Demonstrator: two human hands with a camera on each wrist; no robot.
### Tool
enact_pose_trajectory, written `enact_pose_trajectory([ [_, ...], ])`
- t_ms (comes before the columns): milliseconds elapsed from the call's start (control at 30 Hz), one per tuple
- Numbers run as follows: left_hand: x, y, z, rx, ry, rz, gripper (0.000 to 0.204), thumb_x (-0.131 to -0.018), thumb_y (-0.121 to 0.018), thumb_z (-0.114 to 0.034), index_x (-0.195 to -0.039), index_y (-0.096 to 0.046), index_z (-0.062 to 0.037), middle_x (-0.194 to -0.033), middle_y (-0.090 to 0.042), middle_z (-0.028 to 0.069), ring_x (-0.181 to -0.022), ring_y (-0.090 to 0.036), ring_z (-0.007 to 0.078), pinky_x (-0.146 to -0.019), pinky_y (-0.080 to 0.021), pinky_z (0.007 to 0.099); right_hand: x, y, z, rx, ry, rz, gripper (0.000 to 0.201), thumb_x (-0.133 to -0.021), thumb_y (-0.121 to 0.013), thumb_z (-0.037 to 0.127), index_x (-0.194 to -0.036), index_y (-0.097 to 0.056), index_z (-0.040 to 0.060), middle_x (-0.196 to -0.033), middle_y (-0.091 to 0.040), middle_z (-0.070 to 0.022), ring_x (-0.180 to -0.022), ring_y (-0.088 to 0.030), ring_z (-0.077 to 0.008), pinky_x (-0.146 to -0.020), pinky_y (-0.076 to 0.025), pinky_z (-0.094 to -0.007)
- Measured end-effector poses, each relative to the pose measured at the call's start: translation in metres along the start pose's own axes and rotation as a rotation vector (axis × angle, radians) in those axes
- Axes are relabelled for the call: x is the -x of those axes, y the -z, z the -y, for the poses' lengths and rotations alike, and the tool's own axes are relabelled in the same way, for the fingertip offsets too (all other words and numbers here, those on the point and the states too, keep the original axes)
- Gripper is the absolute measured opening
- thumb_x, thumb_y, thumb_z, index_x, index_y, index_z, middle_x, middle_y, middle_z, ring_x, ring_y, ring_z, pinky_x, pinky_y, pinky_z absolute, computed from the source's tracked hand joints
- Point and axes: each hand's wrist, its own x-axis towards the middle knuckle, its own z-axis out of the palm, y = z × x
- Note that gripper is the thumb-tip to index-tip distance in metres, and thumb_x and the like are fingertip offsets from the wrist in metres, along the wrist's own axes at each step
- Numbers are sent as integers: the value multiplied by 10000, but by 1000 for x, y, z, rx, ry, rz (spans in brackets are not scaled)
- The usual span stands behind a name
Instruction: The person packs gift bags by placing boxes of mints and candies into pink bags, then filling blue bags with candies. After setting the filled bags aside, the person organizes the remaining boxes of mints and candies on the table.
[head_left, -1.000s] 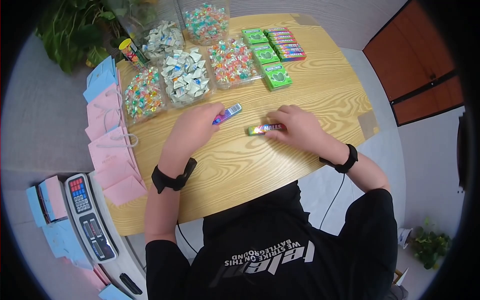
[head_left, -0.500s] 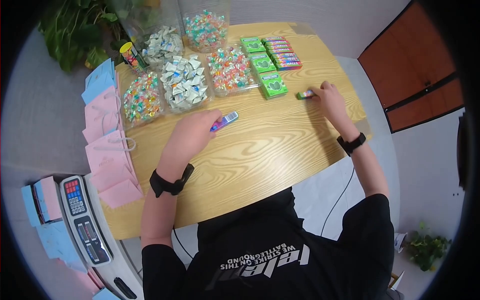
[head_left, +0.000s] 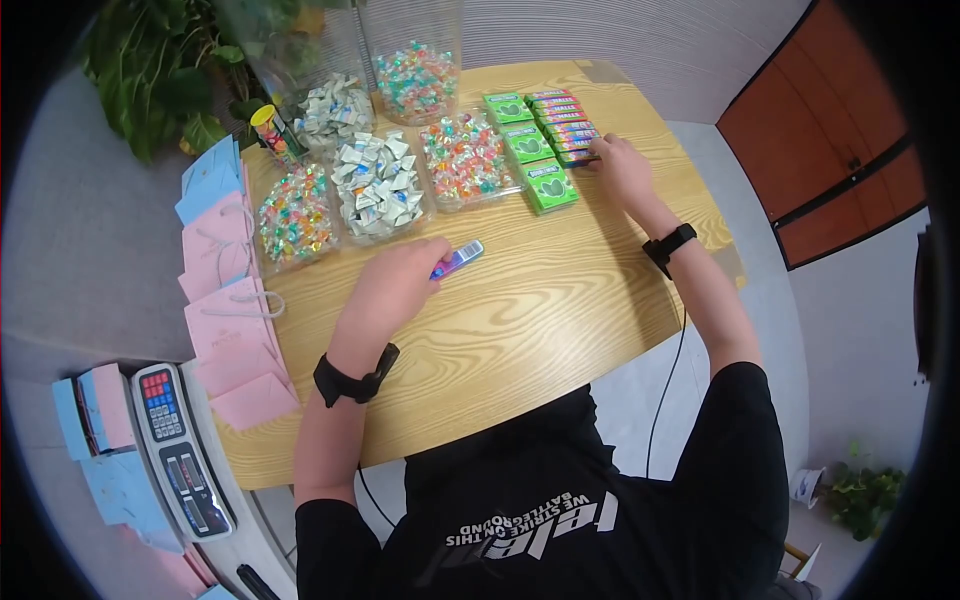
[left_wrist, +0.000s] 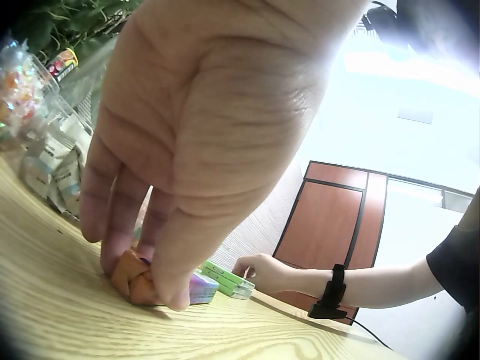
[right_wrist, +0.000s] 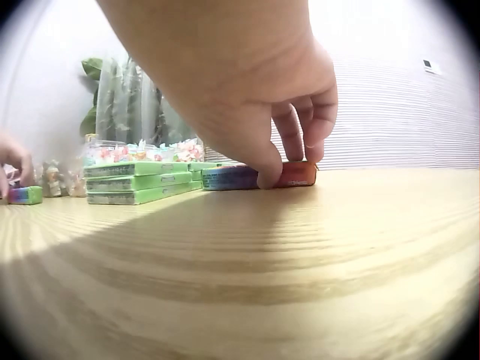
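Observation:
In the head view my left hand (head_left: pixel 390 285) pinches a purple-blue candy stick pack (head_left: pixel 462 256) on the table; its barcode end sticks out past the fingers. The left wrist view shows its folded orange end (left_wrist: pixel 135 279) between thumb and fingers, down at the wood. At the back right, my right hand (head_left: pixel 625 177) holds a Halls stick (right_wrist: pixel 232 178) by one end, lying flat on the table. That stick lines up at the near end of a row of Halls sticks (head_left: pixel 563 113). Beside the row stand green Doublemint boxes (head_left: pixel 550 187), stacked as the right wrist view shows.
Clear trays of wrapped candies (head_left: pixel 296 215), white sachets (head_left: pixel 378 187) and more candies (head_left: pixel 464 160) stand along the back, with taller clear containers behind. Pink paper bags (head_left: pixel 235 340) line the left edge. A scale (head_left: pixel 185 450) sits beyond it, at the lower left.
My right hand has carried the Halls stick from the table's middle out to the right, then back to the near end of the Halls row. The left hand keeps its pack in place.

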Motion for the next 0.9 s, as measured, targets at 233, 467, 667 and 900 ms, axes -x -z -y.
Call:
enact_pose_trajectory([
  [233, 0, 0, -3, -19, 13, 3, 290, -760, -693, -63, -1015, -556, -76, -916, -634, 125, -915, -600, 335, -759, -467, 422, 1, 5, -2, 37, -25, 13, 151, -804, -673, 200, -931, -643, 124, -931, -620, -55, -925, -613, -263, -743, -511, -403],
  [467, -1, -3, 5, -41, -32, -2, 269, -767, -645, -13, -1023, -573, -48, -943, -631, 136, -920, -598, 341, -785, -469, 424, 1, 4, -2, 19, -26, 8, 175, -811, -676, 203, -969, -641, 136, -955, -617, -52, -937, -610, -256, -746, -515, -392],
  [667, 0, 7, 4, 73, -70, 44, 325, -770, -576, -23, -1094, -600, -11, -978, -638, 172, -928, -609, 339, -809, -486, 392, 15, 36, 31, -105, 73, -221, 168, -817, -669, 182, -976, -646, 132, -959, -628, -50, -921, -616, -249, -715, -518, -387],
  [900, -2, 6, -2, 264, 17, 105, 405, -814, -527, -63, -1214, -538, 0, -986, -644, 178, -872, -637, 268, -783, -503, 350, 51, 67, 118, -451, 165, 258, 184, -824, -666, 187, -997, -657, 128, -897, -639, -64, -871, -632, -262, -705, -513, -394],
])
